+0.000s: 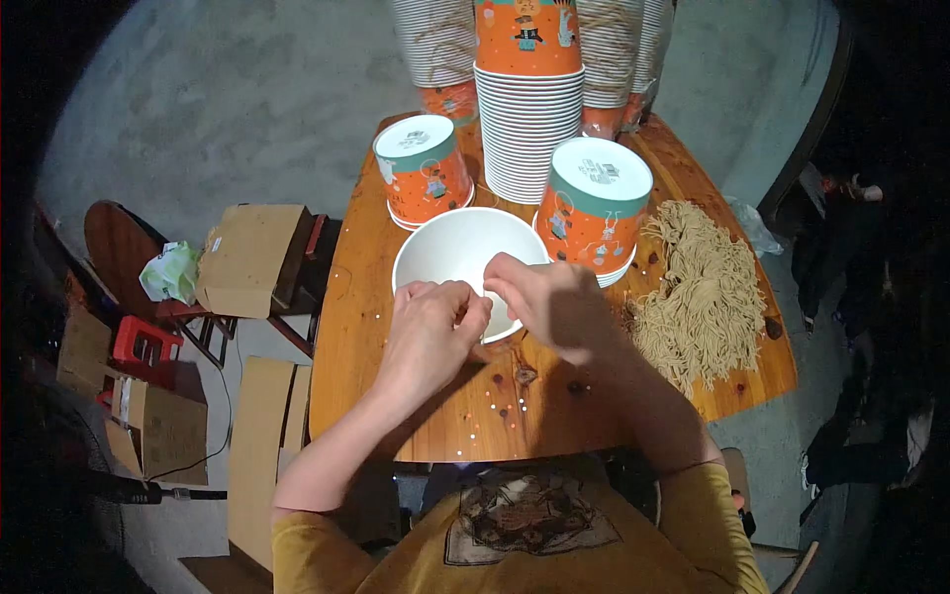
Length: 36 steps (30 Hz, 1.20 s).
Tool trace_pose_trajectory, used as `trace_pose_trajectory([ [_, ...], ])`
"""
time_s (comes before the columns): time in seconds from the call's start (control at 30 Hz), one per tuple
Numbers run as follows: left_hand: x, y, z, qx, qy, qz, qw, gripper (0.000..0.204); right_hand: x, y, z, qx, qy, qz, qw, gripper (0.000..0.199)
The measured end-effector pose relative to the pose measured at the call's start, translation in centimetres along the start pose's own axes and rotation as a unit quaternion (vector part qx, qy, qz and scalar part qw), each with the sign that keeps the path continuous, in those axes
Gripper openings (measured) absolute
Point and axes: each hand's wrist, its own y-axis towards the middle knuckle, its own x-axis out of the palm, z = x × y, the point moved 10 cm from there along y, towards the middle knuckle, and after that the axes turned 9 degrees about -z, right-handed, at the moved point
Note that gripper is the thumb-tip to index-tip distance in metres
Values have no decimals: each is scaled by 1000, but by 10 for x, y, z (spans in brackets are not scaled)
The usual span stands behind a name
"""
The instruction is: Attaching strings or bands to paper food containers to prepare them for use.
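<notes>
A white paper bucket [465,233] stands open-side up in front of me, and both my hands are at its near rim. My left hand [435,322] is closed in a pinch at the rim. Beside it, my right hand [554,302] is pinched over the bucket's opening, fingertips close to the left ones. Whatever the fingers hold is too small to make out. To the right of my right hand lies a heap of beige strings [703,297]. Upturned orange paper buckets stand behind, one at the left [427,183] and one at the right [592,213].
A tall stack of nested buckets [531,129] rises at the back of the wooden table [366,366], with wrapped stacks [431,45] beside it. Small white dots lie near the front edge. Left of the table are cardboard boxes [252,252] and a red stool [146,342].
</notes>
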Motion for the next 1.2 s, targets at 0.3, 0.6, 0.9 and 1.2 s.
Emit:
trace_pose_trajectory([
  [0.3, 3, -5, 8, 88, -15, -120, 989, 19, 8, 18, 11, 93, -82, -95, 988, 14],
  [0.6, 2, -30, 47, 220, 109, -15, 969, 24, 34, 23, 18, 106, -64, -230, 965, 16],
  [0.9, 4, -28, 55, 275, 275, -49, 920, 26, 50, 32, 28, 84, -83, -211, 970, 16],
  [1.2, 4, -21, 36, 330, 471, -19, 818, 15, 36, 29, 64, 187, 429, -244, 849, 20],
])
